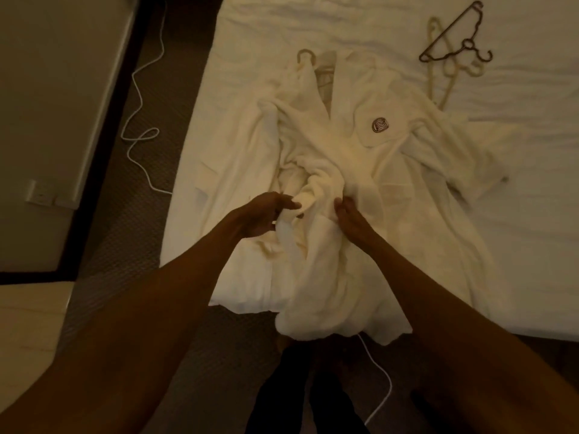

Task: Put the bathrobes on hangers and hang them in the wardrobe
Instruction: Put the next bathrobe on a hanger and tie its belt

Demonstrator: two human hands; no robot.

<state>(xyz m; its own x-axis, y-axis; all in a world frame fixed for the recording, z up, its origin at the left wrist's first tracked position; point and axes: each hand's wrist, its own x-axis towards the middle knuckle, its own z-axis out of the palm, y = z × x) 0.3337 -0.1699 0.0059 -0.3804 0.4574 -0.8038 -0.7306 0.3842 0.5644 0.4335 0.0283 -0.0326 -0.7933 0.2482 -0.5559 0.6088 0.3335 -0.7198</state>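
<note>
While my left hand (pixel 266 219) and right hand (pixel 352 222) pinch the bathrobe (pixel 344 145), an uneven tug could slide it off its hanger (pixel 303 51).

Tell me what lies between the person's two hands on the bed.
In the head view, a bunched fold of the cream terry bathrobe lies between the left hand and the right hand; both hold it.

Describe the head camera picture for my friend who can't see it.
A person's left hand and right hand hold the bunched middle of a white bathrobe spread on a bed. A hanger hook peeks out at its collar, and spare hangers lie on the bed to the right.
</note>
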